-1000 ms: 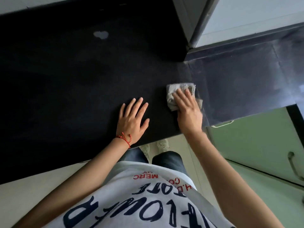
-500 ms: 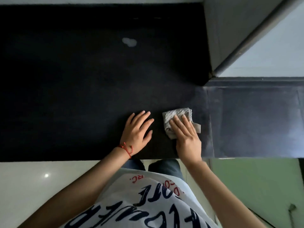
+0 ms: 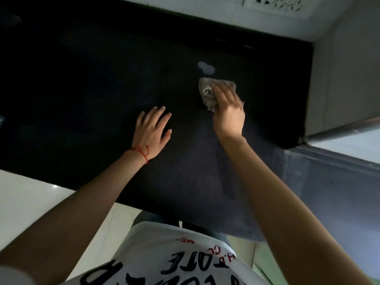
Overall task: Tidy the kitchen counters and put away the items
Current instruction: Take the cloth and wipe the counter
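You have two hands on one black counter (image 3: pixel 82 99), and one cloth; your left hand (image 3: pixel 153 133) lies flat with fingers spread, a red string bracelet (image 3: pixel 141 153) at its wrist; your right hand (image 3: pixel 228 112) presses straight fingers onto the crumpled grey cloth (image 3: pixel 207 93), just below one pale smear (image 3: pixel 206 67); bare dark counter stretches far left; a pale wall (image 3: pixel 345 79) bounds the right.

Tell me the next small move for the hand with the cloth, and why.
Probably push the cloth a little farther from the body, over the pale spot. The right hand presses the cloth flat on the dark counter just short of that spot, which looks unwiped. The left hand rests flat.
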The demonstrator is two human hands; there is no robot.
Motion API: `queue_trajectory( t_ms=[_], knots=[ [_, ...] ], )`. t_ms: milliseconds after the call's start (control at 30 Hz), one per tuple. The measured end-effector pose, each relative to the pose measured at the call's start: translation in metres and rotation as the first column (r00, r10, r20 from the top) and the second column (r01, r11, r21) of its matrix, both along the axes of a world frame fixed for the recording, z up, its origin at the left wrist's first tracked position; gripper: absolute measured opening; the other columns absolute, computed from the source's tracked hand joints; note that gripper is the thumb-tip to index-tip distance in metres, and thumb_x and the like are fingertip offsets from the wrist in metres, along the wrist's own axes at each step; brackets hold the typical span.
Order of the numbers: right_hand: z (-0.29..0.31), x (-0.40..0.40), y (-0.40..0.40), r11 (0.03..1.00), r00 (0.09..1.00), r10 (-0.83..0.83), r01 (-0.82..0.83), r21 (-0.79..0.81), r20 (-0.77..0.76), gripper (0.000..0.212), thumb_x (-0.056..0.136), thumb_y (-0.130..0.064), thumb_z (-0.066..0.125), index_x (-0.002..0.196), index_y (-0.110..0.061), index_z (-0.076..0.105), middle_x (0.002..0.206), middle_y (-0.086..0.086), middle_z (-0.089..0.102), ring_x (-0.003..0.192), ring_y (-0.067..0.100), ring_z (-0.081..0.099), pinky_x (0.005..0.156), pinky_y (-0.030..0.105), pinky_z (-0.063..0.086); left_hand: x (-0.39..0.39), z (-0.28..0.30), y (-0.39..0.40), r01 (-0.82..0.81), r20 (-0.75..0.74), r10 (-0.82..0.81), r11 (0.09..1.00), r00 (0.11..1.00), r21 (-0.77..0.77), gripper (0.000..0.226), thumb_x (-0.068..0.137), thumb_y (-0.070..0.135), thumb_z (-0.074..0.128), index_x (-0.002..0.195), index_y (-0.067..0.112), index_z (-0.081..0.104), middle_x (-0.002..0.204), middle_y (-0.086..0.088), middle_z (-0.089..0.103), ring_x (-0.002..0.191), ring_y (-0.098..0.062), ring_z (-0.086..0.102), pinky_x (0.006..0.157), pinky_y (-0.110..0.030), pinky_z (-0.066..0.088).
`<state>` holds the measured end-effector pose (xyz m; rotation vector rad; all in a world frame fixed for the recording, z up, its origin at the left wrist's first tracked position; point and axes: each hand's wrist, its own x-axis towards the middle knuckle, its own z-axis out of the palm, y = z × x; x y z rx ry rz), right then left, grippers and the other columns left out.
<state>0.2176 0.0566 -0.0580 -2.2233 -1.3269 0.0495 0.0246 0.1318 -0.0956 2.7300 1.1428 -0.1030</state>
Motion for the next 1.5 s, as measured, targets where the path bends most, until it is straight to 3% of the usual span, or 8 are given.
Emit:
queue_trajectory(
  t_ms=[233,367,467,667,833,1033,1267,1500],
  knots=[
    [-0.042,0.009,0.034,0.960,0.979,0.196,-0.180,-0.213,0.055,0.053,0.073,0.000,0.041,0.123,-0.008,0.059,0.129,0.015,0.059,0.125,0.039,0.049,0.099,0.055,0.044,0.001,-0.008,0.009,-0.028,0.022,0.028,1.000,0.999,-0.006,0.053,0.089,0.040,0.028,0.136,0.018,0.039,0.148,-0.008,0.036,0.139,-0.028,0.030,0.114,-0.049,0.020],
    [-0.030,0.038,0.094,0.932,0.993,0.098,-0.114,-0.343,-0.063,0.061,0.085,0.002,0.044,0.142,-0.020,0.035,0.154,0.001,0.026,0.145,0.021,0.014,0.117,0.049,0.014,0.001,-0.011,0.009,-0.010,0.049,0.010,1.000,0.999,0.010,0.049,0.089,0.039,0.035,0.132,0.018,0.044,0.144,-0.009,0.042,0.135,-0.030,0.037,0.112,-0.050,0.026],
    [-0.028,0.040,0.108,0.949,0.995,0.042,-0.068,-0.309,-0.089,0.058,0.088,0.001,0.042,0.140,-0.021,0.037,0.154,-0.003,0.027,0.145,0.018,0.013,0.116,0.039,0.006,0.001,-0.013,0.010,-0.016,0.068,0.014,0.999,0.998,0.028,0.047,0.088,0.038,0.038,0.130,0.018,0.047,0.142,-0.009,0.046,0.133,-0.029,0.041,0.111,-0.049,0.028],
    [-0.042,0.009,0.055,0.985,0.990,0.127,-0.132,-0.106,-0.053,0.051,0.076,0.008,0.046,0.124,-0.007,0.058,0.135,0.013,0.054,0.132,0.034,0.042,0.105,0.039,0.037,0.001,-0.010,0.011,-0.014,0.031,0.014,1.000,0.999,0.016,0.049,0.088,0.040,0.036,0.132,0.020,0.044,0.144,-0.007,0.043,0.134,-0.028,0.038,0.111,-0.049,0.028],
    [-0.023,0.046,0.126,0.948,0.989,0.067,-0.103,-0.302,-0.129,0.056,0.088,0.004,0.041,0.140,-0.017,0.039,0.153,0.003,0.029,0.145,0.020,0.017,0.117,0.030,0.017,0.001,-0.010,0.012,-0.015,0.055,0.013,0.999,0.998,0.035,0.047,0.086,0.038,0.041,0.128,0.019,0.049,0.140,-0.008,0.048,0.130,-0.029,0.045,0.109,-0.050,0.032],
    [-0.039,0.016,0.076,0.983,0.992,0.086,-0.100,-0.152,-0.091,0.053,0.081,0.006,0.042,0.130,-0.011,0.053,0.143,0.008,0.047,0.138,0.028,0.034,0.108,0.037,0.036,0.001,-0.010,0.012,-0.017,0.053,0.015,0.999,0.999,0.038,0.047,0.085,0.039,0.040,0.128,0.020,0.049,0.140,-0.007,0.048,0.130,-0.027,0.044,0.108,-0.049,0.032],
    [-0.026,0.055,0.142,0.962,0.990,-0.020,-0.019,-0.272,-0.139,0.055,0.089,0.004,0.040,0.139,-0.017,0.041,0.153,0.002,0.031,0.144,0.020,0.018,0.115,0.025,0.014,0.001,-0.011,0.012,-0.019,0.083,0.014,0.998,0.996,0.054,0.045,0.085,0.037,0.043,0.126,0.020,0.052,0.139,-0.007,0.050,0.128,-0.028,0.047,0.107,-0.050,0.035],
    [-0.035,0.025,0.104,0.975,0.996,0.007,-0.027,-0.220,-0.094,0.055,0.084,0.005,0.040,0.135,-0.016,0.047,0.149,0.002,0.038,0.143,0.021,0.024,0.112,0.040,0.031,0.001,-0.012,0.012,-0.009,0.069,0.003,0.996,0.998,0.086,0.047,0.084,0.039,0.041,0.126,0.020,0.051,0.138,-0.007,0.051,0.128,-0.027,0.048,0.106,-0.050,0.035]
  ],
)
